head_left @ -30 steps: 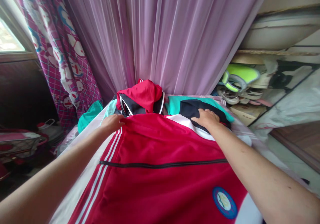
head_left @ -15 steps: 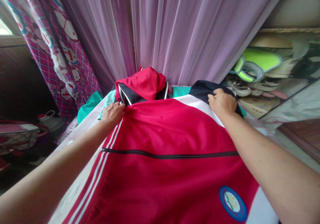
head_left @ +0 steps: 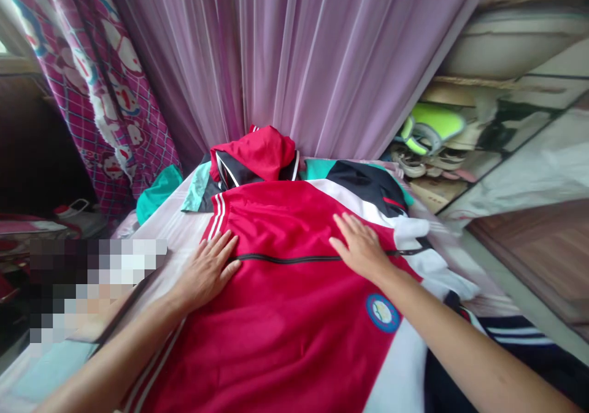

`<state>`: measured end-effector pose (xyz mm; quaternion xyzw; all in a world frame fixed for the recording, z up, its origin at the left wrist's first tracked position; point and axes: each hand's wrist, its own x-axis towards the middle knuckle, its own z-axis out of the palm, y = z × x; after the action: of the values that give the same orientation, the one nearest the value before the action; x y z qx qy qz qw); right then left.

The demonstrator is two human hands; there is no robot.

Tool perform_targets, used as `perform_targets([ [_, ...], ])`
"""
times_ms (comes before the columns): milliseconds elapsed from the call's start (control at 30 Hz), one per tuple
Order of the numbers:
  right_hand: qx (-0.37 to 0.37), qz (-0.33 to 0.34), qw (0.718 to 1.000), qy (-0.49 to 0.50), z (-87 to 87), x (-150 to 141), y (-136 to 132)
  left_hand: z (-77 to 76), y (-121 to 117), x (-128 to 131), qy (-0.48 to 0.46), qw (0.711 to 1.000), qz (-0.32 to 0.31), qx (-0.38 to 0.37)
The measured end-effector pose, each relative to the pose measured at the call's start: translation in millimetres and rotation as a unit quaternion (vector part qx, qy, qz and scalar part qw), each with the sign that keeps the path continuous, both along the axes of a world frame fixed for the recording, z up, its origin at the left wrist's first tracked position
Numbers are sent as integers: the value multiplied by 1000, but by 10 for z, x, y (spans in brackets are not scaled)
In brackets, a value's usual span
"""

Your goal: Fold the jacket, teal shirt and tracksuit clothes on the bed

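A red track jacket (head_left: 285, 315) with white side stripes, a black zip line and a round blue badge (head_left: 383, 312) lies spread on the pale bed surface (head_left: 170, 238). My left hand (head_left: 208, 270) rests flat on its left side, fingers apart, at the end of the black zip line. My right hand (head_left: 361, 245) lies flat on the red cloth near the zip's right end, fingers spread. Neither hand holds anything. The jacket's white and black part (head_left: 368, 186) lies folded at the far right.
A bundle of red and black clothing (head_left: 253, 155) sits at the far end, with teal cloth (head_left: 159, 193) beside it. Lilac curtains (head_left: 299, 57) hang behind, a patterned pink curtain (head_left: 115, 100) at left. Shoes (head_left: 423, 143) fill shelves at right. A dark striped garment (head_left: 519, 339) lies near right.
Both hands let go of the jacket's far corners and drew back toward me, now lying flat and open along the zip line. The black part at right has settled onto the bed.
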<state>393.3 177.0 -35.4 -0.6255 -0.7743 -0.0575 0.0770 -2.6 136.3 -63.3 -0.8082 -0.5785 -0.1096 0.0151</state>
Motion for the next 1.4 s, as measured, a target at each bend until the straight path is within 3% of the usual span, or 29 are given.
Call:
perform_targets([
  [100, -96, -12, 995, -19, -109, -104, -339, 17, -107, 99, 19, 999, 17, -20],
  [200, -135, -49, 990, -14, -35, -122, -455, 130, -89, 196, 34, 998, 47, -34],
  [300, -112, -61, 992, -1, 62, -35, -582, 171, -196, 231, 37, 997, 61, -13],
  [467, -68, -111, 991, 6, -49, 328, -932, -15, -550, 131, 11, 999, 6, 45],
  [633, 43, -118, 989, 77, -31, 726, -1158, -73, -595, 98, 11, 999, 16, 50],
  [767, 86, -269, 953, 112, 118, 1021, -1402, -36, -555, 123, 3, 999, 19, 50],
  [867, 15, -347, 932, 108, 161, 1188, -1612, -31, -552, 128, 4, 999, 23, 49],
  [967, -57, -342, 935, 78, 163, 1240, -1734, -18, -555, 133, 10, 999, 26, 45],
  [1067, -82, -333, 939, 32, 183, 1196, -1760, 18, -553, 143, 14, 999, 28, 38],
  [1400, -47, -351, 935, -5, 212, 1083, -1808, 16, -546, 156, 21, 999, 38, 32],
])
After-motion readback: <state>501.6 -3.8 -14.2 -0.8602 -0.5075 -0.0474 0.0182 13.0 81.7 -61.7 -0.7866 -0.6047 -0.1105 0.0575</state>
